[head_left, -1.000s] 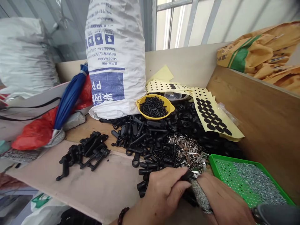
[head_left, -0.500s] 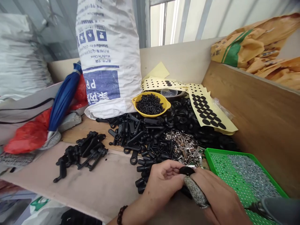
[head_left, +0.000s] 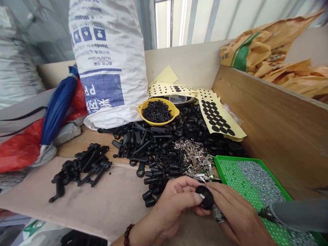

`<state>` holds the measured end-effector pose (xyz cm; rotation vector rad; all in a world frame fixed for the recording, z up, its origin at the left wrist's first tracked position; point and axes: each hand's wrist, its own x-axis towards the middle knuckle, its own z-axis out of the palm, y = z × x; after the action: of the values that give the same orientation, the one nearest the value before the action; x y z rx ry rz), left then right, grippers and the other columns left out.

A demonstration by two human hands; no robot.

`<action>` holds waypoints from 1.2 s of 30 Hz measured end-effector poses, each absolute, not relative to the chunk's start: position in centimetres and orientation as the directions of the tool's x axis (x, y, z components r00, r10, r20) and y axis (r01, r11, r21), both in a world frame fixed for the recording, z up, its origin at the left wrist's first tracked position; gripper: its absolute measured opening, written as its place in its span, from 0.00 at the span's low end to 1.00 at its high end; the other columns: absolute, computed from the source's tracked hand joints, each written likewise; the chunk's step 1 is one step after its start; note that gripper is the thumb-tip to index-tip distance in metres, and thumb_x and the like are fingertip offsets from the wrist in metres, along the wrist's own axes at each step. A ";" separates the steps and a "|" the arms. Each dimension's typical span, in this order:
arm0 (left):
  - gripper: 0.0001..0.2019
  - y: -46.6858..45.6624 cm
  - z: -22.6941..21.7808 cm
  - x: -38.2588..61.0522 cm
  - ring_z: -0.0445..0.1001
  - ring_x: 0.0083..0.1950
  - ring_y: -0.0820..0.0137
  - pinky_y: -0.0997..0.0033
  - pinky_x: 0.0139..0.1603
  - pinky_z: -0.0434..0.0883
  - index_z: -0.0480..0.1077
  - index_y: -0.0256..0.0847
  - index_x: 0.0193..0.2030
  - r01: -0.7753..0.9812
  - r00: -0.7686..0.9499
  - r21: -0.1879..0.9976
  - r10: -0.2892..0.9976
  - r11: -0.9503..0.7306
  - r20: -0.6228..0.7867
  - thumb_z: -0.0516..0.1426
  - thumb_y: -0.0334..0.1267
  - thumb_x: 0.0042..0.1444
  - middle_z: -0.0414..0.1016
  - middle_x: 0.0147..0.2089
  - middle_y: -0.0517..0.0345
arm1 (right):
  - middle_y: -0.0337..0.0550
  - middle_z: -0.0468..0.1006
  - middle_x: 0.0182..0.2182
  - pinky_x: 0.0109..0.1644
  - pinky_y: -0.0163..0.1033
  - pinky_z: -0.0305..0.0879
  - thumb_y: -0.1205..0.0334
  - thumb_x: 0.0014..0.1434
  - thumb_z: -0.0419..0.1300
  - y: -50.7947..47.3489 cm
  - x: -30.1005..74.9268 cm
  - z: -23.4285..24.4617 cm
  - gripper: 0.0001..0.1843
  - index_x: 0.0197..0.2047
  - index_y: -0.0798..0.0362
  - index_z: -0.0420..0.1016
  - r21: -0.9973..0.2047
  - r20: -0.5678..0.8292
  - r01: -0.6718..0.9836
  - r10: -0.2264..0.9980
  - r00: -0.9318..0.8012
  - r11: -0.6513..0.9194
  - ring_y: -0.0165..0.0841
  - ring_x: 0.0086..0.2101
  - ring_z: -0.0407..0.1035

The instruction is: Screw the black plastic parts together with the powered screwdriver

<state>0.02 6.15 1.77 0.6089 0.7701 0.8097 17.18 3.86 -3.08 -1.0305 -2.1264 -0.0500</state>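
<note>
My left hand (head_left: 176, 201) is closed on a round black plastic disc-shaped part (head_left: 207, 201), its thumb pressing a small shiny metal piece (head_left: 202, 196) against the disc's face. From the other side my right hand (head_left: 237, 212) closes on the same disc, fingers bent over its edge. A grey speckled piece (head_left: 218, 214) shows under the right fingers, where the thumb would be; whether it is a thumb cover or a separate object I cannot tell. Beyond the hands lie a pile of small metal clips (head_left: 194, 157) and black plastic sleeves (head_left: 151, 194).
A green tray (head_left: 230, 184) of screws sits at right, with a grey power screwdriver (head_left: 294, 213) over it. Behind are black arms (head_left: 143, 145), a yellow bowl (head_left: 158, 112) of black pieces and sticker sheets (head_left: 217, 118). More black parts (head_left: 82, 167) lie left; a wooden board (head_left: 269, 116) borders the right.
The disc has turned from nearly edge-on to show its face, and the metal piece now shows under my left thumb. The speckled piece is more covered. The whole view has shifted slightly.
</note>
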 end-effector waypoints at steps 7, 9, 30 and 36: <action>0.11 5.7 2.2 -0.1 0.71 0.20 0.75 0.78 0.24 0.67 0.75 0.32 0.27 -0.312 0.444 0.750 0.787 0.583 -0.428 0.65 0.35 0.34 0.75 0.21 0.56 | 0.42 0.73 0.32 0.37 0.34 0.68 0.77 0.50 0.44 3.5 16.8 -0.7 0.22 0.45 0.51 0.67 -0.476 0.547 0.574 0.736 -0.400 0.666 0.33 0.36 0.72; 0.11 5.4 2.2 -0.1 0.71 0.21 0.75 0.78 0.24 0.67 0.75 0.32 0.27 -0.292 0.426 0.754 0.786 0.589 -0.448 0.65 0.35 0.33 0.75 0.22 0.56 | 0.43 0.74 0.33 0.37 0.36 0.68 0.77 0.50 0.44 3.2 16.8 -1.1 0.23 0.46 0.51 0.68 -0.494 0.542 0.573 0.747 -0.385 0.654 0.34 0.37 0.72; 0.08 2.3 -0.2 -0.3 0.62 0.23 0.78 0.79 0.22 0.60 0.75 0.33 0.26 -0.097 0.312 0.795 0.777 0.599 -0.547 0.64 0.33 0.35 0.71 0.22 0.60 | 0.47 0.72 0.37 0.42 0.45 0.63 0.78 0.38 0.46 -1.8 15.3 -6.4 0.32 0.49 0.56 0.67 -0.461 0.463 0.716 0.831 -0.309 0.524 0.40 0.38 0.65; 0.10 1.4 -0.6 0.0 0.53 0.19 0.82 0.79 0.20 0.48 0.73 0.33 0.26 -0.130 0.270 0.761 0.761 0.636 -0.590 0.64 0.35 0.34 0.66 0.19 0.64 | 0.48 0.70 0.38 0.43 0.47 0.61 0.78 0.43 0.46 -2.7 15.1 -8.1 0.30 0.50 0.56 0.67 -0.540 0.422 0.688 0.864 -0.276 0.484 0.42 0.39 0.63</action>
<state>-0.01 1.44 -0.63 0.6615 1.1483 0.6630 15.05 -2.75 -8.05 -1.2769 -2.0461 0.3283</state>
